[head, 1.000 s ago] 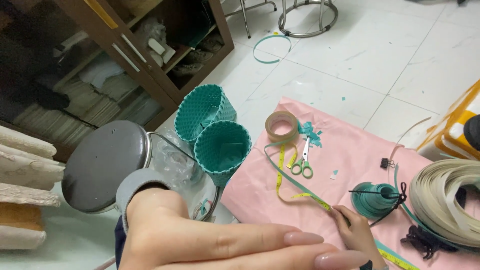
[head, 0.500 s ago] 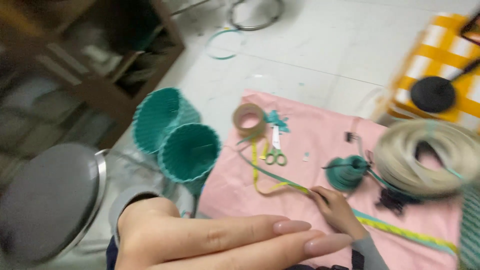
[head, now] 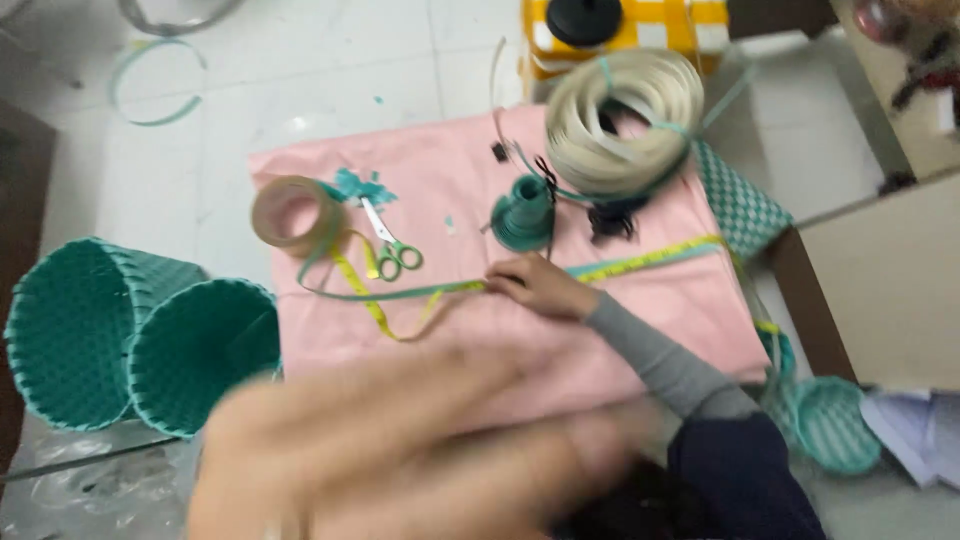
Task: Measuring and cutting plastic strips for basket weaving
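My left hand (head: 400, 450) fills the foreground, blurred, flat and holding nothing. My right hand (head: 535, 285), in a grey sleeve, rests on a pink cloth (head: 470, 180), with its fingers closed on a teal strip (head: 400, 293) where the strip meets a yellow tape measure (head: 650, 258). Just beyond this hand stands a teal spool (head: 522, 212). Green-handled scissors (head: 390, 250) and a brown roll of tape (head: 262, 215) lie to the left of it.
Two teal woven baskets (head: 70, 340) (head: 200, 355) lie on their sides at the left. A cream strip coil (head: 590, 140) lies at the cloth's far edge, a yellow checked box (head: 640, 25) behind it. A teal woven lid (head: 835, 425) and wooden furniture (head: 880, 280) are at the right.
The view has swung right, so the baskets now sit at the far left. My left hand has blurred while moving across the foreground. My right hand stays on the strip.
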